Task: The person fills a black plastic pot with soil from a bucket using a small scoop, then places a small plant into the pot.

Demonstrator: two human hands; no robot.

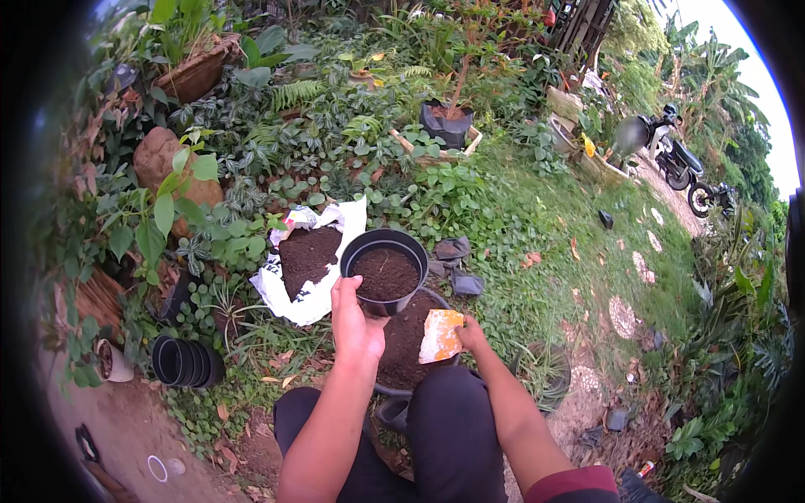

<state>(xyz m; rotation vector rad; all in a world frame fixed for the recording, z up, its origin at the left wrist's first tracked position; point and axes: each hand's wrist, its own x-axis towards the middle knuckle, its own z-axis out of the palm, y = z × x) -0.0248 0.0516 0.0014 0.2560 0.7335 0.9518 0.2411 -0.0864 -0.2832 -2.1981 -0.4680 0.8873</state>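
My left hand (357, 324) grips a black plastic plant pot (385, 308) by its near left side, holding it up. Dark soil (383, 275) fills the pot to somewhat below the rim. In my right hand (471, 334) is a flat orange-and-white scraped piece (441, 336); its material is unclear. That piece is held over a round basin (385, 391) of dark soil (402, 352), which sits in front of my knees. Left of the pot, a white plastic sack (352, 220) lies folded open with more dark soil (308, 258) inside. The held pot hides part of the basin.
Stacked black pots (187, 361) lie on their side at the left. Crumpled black plastic bags (466, 283) rest on the grass beyond the basin. A spider plant in a pot (547, 383) stands right of my arm. Stepping stones (622, 316) lead toward motorcycles (679, 157).
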